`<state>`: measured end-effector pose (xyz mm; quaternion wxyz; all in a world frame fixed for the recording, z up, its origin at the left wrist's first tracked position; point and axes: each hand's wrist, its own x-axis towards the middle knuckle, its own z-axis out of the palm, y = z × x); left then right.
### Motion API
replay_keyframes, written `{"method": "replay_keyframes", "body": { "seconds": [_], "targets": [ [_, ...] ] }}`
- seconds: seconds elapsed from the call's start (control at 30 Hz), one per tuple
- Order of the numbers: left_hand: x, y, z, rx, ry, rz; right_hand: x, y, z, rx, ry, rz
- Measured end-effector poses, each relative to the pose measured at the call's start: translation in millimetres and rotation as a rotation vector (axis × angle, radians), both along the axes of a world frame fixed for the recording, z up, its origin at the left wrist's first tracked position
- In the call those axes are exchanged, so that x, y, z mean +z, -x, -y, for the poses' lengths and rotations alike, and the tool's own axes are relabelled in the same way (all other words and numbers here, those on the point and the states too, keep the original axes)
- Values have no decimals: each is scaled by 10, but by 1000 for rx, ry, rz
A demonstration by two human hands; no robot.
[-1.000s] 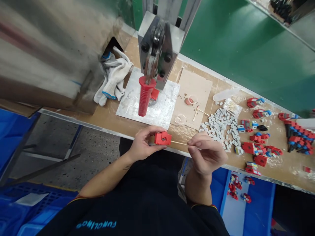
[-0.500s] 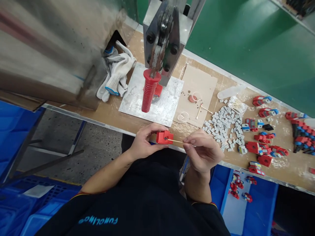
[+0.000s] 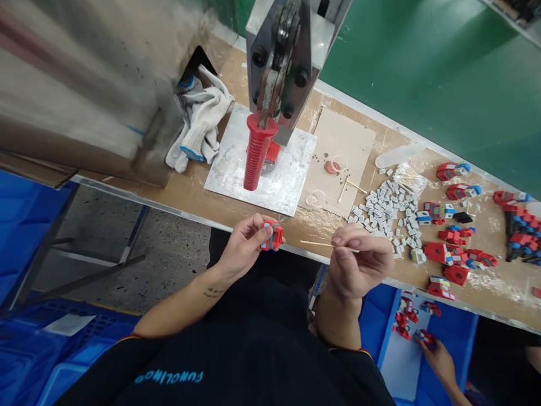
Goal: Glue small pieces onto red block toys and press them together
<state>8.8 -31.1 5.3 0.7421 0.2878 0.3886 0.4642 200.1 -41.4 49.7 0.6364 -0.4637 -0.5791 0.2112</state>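
Observation:
Between the thumb and fingers of my left hand is a red plastic toy part with a grey section facing up. My right hand pinches a thin cotton swab, its tip pointing left and a short gap away from the red part. Both hands are above the front edge of the workbench. Beyond them, a hand press with a red ribbed handle stands over a metal plate. Right of the plate, a cardboard sheet carries a small open pot and two loose swabs.
Many small grey-white pieces lie in a heap on the right, beside a bundle of swabs. Red and blue toy parts spread farther right. White gloves lie left. Another person's hand reaches into a blue bin.
The swab has come out of the red part and moved right with my right hand. My left hand has turned the part over, showing grey. Another person's hand has appeared at the blue bin.

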Motion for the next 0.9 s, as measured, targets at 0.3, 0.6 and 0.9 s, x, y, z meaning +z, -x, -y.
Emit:
{"method": "replay_keyframes", "body": {
  "seconds": [0.3,0.6,0.9],
  "targets": [
    [23,-69,0,89,-167,-291,36,117,11,207,-12,242],
    [56,-39,-23,90,-242,-409,7,169,-13,240,-12,329],
    [61,-51,-31,109,-317,-502,56,144,-24,226,-29,388]
  ]
}}
